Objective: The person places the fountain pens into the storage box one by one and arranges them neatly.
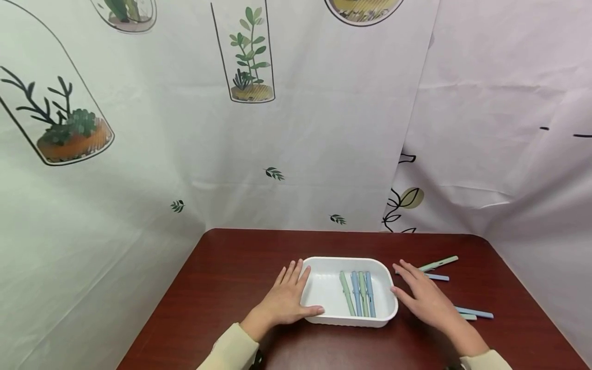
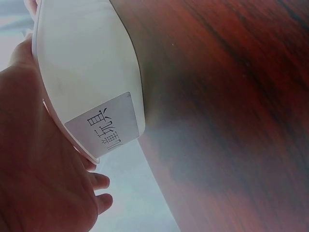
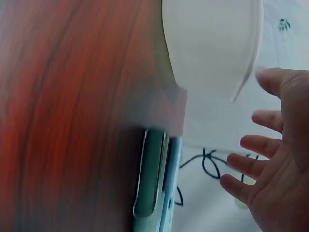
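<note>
white fabric printed with plants in outlined glass jars hung behind and beside a dark reddish-brown, wood-grained counter. at the left, a cream sleeve led to the person's left hand, its fingers straight and spread along the left rim of a shallow white rectangular tray with rounded corners, the thumb lying over the near rim. that flat touch, rather than a clench, looked meant to steady the tray. the left wrist view showed a pale label with dark characters on the outer wall.

toward the right half of the tray's floor lay four slim pens: a pale green pen, a light blue pen, a second pale green pen and a second light blue pen. their long axes ran roughly from near to far, far ends leaning a little left, the leftmost most of all; which ends were the tips i could not tell. they were probably laid side by side for neatness.

at the right rim, the person's right hand was spread and held nothing; whether its thumb touched the tray was unclear. farther right on the counter, partly hidden by that hand, lay a green-and-blue pair of pens, the green one slanting away to the right, and nearer, another blue-and-green pair, pointing mostly sideways.
</note>
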`<state>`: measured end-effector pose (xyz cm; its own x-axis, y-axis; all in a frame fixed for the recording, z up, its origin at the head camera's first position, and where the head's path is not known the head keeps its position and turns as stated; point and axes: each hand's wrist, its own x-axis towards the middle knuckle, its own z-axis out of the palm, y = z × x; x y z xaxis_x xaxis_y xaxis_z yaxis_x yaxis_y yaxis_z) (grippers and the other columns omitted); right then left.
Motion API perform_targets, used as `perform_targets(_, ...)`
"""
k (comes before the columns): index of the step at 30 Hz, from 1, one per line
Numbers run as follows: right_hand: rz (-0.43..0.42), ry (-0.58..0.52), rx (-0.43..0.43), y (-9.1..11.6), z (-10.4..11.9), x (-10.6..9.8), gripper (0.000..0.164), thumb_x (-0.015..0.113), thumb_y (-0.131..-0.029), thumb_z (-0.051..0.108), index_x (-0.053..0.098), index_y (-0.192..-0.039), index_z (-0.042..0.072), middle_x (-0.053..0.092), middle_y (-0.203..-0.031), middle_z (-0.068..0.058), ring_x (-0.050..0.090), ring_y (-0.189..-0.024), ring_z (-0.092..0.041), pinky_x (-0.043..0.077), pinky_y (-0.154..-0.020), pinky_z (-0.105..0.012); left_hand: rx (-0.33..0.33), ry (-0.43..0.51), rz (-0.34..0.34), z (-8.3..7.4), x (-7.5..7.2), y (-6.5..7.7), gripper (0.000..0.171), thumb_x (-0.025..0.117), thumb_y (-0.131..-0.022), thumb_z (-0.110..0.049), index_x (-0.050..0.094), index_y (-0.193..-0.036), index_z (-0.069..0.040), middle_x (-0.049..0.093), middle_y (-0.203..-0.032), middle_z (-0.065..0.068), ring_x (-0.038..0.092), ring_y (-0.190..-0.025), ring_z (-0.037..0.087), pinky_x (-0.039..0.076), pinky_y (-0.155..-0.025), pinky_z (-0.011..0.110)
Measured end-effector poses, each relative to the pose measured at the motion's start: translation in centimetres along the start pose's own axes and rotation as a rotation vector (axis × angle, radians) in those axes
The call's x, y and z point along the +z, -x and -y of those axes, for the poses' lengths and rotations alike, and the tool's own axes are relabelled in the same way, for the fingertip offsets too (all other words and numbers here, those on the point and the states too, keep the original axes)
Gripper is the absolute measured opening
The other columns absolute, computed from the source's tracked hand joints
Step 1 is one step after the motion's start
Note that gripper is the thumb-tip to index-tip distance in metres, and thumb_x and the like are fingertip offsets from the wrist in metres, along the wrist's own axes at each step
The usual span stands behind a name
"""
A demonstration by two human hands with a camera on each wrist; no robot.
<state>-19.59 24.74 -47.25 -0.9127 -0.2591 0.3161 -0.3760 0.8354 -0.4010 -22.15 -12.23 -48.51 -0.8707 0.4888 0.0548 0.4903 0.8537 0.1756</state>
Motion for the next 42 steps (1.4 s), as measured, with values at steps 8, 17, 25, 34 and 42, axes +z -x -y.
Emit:
perform_targets(8, 0.002, 0.025, 0.045, 0.4, -1.9, -1.2, 0.063, 0.073, -0.094, 0.033, 0.053, -0.144, 0.001, 0.047, -0.147, -0.029, 0.045, -0.132, -0.050, 0.040, -0.099, -0.071, -0.001, 0.004, 0.000, 0.0, 0.0, 0.0, 0.110, 0.052, -0.084, -0.082, 0.025, -0.161, -0.008, 0.017, -0.168, 0.019, 0.016, -0.155, 0.038, 0.017, -0.124, 0.053)
perform_targets(17, -0.016, 0.066, 0.045, 0.4, -4.3, -2.2, 0.061, 0.076, -0.092, 0.026, 0.053, -0.140, -0.004, 0.048, -0.143, -0.033, 0.046, -0.128, -0.053, 0.041, -0.098, -0.070, -0.003, 0.003, 0.000, -0.2, -0.2, 0.0, 0.109, 0.053, -0.084, -0.081, 0.026, -0.161, -0.008, 0.018, -0.167, 0.020, 0.016, -0.155, 0.037, 0.018, -0.123, 0.053)
perform_targets(25, -0.018, 0.119, 0.034, 0.2, -6.5, -2.3, 0.059, 0.079, -0.088, 0.020, 0.057, -0.136, -0.005, 0.052, -0.138, -0.034, 0.048, -0.123, -0.054, 0.041, -0.095, -0.070, -0.009, 0.011, 0.004, -0.2, -0.3, 0.1, 0.109, 0.054, -0.084, -0.081, 0.027, -0.161, -0.008, 0.017, -0.168, 0.019, 0.016, -0.155, 0.038, 0.018, -0.123, 0.054)
perform_targets(34, 0.067, 0.154, 0.047, -0.3, -7.2, -0.8, 0.053, 0.079, -0.087, 0.020, 0.062, -0.132, -0.003, 0.055, -0.133, -0.033, 0.050, -0.121, -0.054, 0.043, -0.092, -0.071, -0.009, 0.027, 0.002, -0.2, -0.4, 0.3, 0.108, 0.054, -0.085, -0.080, 0.027, -0.161, -0.008, 0.017, -0.167, 0.020, 0.017, -0.154, 0.039, 0.018, -0.123, 0.054)
perform_targets(42, 0.115, 0.178, 0.071, -1.0, -6.9, 0.0, 0.049, 0.079, -0.086, 0.017, 0.065, -0.128, -0.003, 0.060, -0.127, -0.028, 0.054, -0.117, -0.050, 0.047, -0.091, -0.066, -0.007, 0.018, -0.001, -0.2, -0.1, 0.3, 0.108, 0.054, -0.085, -0.081, 0.027, -0.161, -0.008, 0.017, -0.167, 0.020, 0.017, -0.154, 0.038, 0.018, -0.123, 0.054)
